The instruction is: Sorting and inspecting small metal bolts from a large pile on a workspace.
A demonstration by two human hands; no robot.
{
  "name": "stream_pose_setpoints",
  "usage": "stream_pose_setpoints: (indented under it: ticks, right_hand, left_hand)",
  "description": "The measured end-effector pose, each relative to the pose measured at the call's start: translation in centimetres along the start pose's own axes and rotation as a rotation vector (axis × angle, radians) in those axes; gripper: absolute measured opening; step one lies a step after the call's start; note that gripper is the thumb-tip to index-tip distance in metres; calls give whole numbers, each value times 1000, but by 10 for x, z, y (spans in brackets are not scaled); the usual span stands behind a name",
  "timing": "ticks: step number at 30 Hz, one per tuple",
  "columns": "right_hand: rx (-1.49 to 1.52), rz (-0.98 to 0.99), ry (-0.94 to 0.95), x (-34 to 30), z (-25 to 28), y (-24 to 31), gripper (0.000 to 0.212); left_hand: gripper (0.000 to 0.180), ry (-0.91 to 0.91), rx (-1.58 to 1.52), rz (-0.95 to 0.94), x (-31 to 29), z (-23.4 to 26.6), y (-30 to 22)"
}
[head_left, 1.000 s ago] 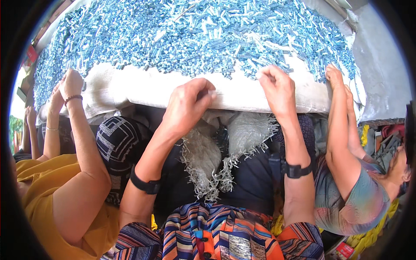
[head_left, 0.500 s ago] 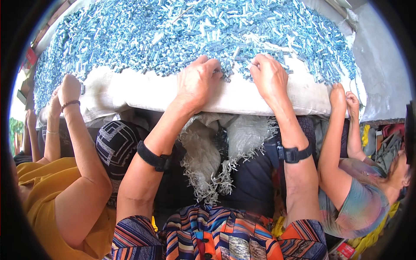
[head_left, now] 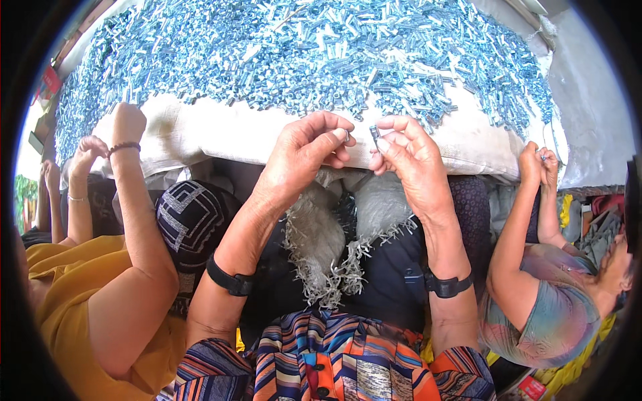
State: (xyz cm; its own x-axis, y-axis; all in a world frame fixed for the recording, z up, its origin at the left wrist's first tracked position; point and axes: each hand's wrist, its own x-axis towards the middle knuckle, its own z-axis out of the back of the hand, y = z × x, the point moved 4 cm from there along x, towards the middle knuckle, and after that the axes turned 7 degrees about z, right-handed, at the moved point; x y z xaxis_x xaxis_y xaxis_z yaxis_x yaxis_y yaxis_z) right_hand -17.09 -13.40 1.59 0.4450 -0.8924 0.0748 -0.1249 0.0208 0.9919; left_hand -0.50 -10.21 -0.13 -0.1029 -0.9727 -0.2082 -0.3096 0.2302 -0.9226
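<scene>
Pinched upright between the thumb and fingers of my right hand (head_left: 416, 160) is a small shiny metal sleeve (head_left: 374, 131). My left hand (head_left: 302, 148) is closed too, its thumb and forefinger on a small dark metal piece (head_left: 347, 136) that mostly hides behind the fingertips. The two pieces face each other, slightly apart, over the near edge of the white cloth (head_left: 234, 137). Just beyond my hands spreads a wide heap of bluish-silver metal sleeves (head_left: 267, 60), many lying on their sides.
A co-worker in a mustard top (head_left: 87, 281) works at my left, another in a multicoloured shirt (head_left: 542, 301) at my right; their hands are at the cloth's edge. Frayed sacking (head_left: 317, 240) hangs over my lap. Grey sheeting (head_left: 588, 100) lies beyond the heap's right end.
Both my hands have drawn back from the heap's edge toward me and turned, now each pinching a small metal piece. The left co-worker's hands have shifted; the right co-worker's moved slightly nearer.
</scene>
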Motion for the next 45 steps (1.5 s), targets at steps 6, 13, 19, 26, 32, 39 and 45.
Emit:
stream_pose_setpoints:
  ticks: [6,13,19,26,32,39,45]
  right_hand:
    - [12,-35,65,-12,-18,-2,31]
    - [-27,56,59,-15,-28,-11,25]
    - [196,-6,-64,-14,-19,-21,9]
    - [352,30,-166,-13,-13,-25,7]
    - [438,12,-200,-14,-22,-23,6]
    - [559,-50,-111,-20,-19,-34,5]
    - [723,-205,70,-26,-25,-36,9]
  left_hand:
    - [17,20,42,-13,-6,4,8]
    - [13,17,-112,20,-13,2,14]
    - [19,16,-131,77,-15,6,21]
    - [18,11,-175,104,-18,1,18]
    - [14,62,-233,47,-19,3,18]
    - [12,97,-112,-33,-20,0,13]
    - [13,216,-53,-72,-27,-6,11]
